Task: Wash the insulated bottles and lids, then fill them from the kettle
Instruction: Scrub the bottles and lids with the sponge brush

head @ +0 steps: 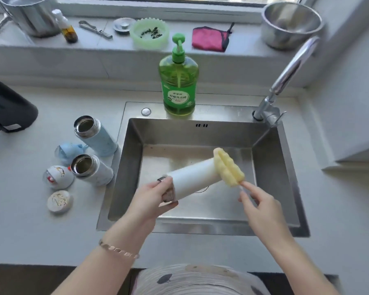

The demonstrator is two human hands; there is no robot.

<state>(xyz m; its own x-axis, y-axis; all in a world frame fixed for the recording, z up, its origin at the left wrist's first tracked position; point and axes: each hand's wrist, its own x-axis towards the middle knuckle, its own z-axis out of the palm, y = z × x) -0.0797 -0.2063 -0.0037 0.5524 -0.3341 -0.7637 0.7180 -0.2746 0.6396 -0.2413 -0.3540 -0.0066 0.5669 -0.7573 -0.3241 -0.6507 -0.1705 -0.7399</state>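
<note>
Left hand [158, 195] grips the neck end of the white bottle [194, 177], tilted over the sink [271, 167]. Right hand [259, 202] pinches the handle of the yellow sponge brush [228, 167], its head against the bottle's far end. On the counter [30, 231] left of the sink stand a blue bottle [98, 137] and a second white bottle [94, 170], both open, 3 lids [58, 177] beside them, black kettle [9, 107] further left.

Kettle [9, 107] cut by left edge; brush handle [242, 189] blurred.
</note>
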